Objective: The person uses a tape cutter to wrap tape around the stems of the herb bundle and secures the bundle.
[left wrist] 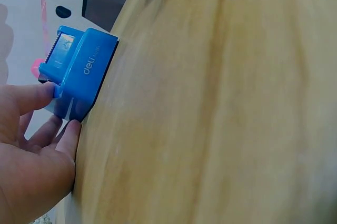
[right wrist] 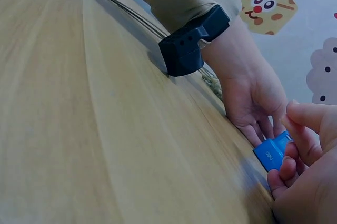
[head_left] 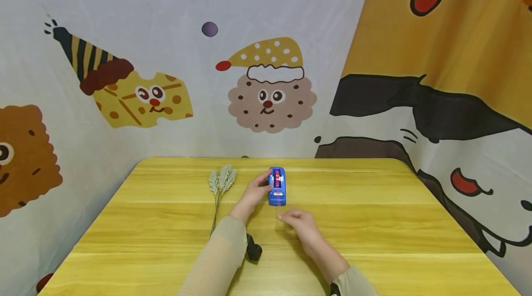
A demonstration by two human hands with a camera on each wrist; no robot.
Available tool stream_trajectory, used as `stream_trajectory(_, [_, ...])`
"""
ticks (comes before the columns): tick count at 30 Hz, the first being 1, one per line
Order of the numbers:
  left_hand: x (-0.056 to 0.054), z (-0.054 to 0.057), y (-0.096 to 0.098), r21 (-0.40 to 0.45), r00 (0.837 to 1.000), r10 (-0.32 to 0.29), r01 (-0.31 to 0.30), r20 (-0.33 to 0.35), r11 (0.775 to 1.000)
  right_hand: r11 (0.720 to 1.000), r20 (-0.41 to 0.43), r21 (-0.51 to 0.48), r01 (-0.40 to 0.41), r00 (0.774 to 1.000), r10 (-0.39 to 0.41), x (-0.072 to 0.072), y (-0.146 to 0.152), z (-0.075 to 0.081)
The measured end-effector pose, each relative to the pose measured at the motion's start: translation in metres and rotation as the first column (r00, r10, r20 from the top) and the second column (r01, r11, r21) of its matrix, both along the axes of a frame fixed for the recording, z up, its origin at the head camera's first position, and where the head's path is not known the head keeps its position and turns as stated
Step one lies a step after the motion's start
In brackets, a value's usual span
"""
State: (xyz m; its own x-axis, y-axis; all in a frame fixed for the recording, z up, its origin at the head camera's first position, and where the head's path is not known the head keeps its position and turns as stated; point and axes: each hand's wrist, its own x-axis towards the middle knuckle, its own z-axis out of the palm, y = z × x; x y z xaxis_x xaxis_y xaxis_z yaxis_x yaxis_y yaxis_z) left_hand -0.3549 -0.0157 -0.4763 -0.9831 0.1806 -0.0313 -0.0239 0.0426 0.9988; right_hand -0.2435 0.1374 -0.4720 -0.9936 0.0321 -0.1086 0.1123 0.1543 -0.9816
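A blue tape dispenser (head_left: 282, 196) with a pinkish tape roll (head_left: 277, 178) stands on the wooden table, its toothed cutter toward the near side. My left hand (head_left: 252, 196) grips the dispenser from its left side, thumb near the cutter end and fingers along the body, as the left wrist view shows. A thin, clear pinkish strip of tape (left wrist: 44, 11) runs out from the cutter. Its loose end is pinched between thumb and forefinger of my right hand (head_left: 303, 226), nearer to me than the dispenser. In the right wrist view the right hand partly covers the dispenser.
To the left of my left hand lies a bunch of pale green dried-flower stems (head_left: 224, 179). Black wrist cameras are strapped on, the left one (head_left: 253, 249) showing beside the left sleeve. A cartoon-print cloth (head_left: 199, 143) hangs behind the table's far edge.
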Motion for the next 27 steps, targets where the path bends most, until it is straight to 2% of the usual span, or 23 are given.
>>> stream_trajectory(10, [0.001, 0.001, 0.0, -0.016, 1.0, 0.011, -0.011, 0.012, 1.0, 0.999, -0.051, 0.037, -0.005, 0.999, 0.007, 0.005, 0.0, -0.004])
stream_trajectory(27, [-0.001, -0.003, 0.001, -0.009, 1.0, 0.011, -0.011, 0.016, 1.0, 1.0, -0.09, 0.012, -0.014, 0.996, 0.015, 0.016, 0.0, -0.003])
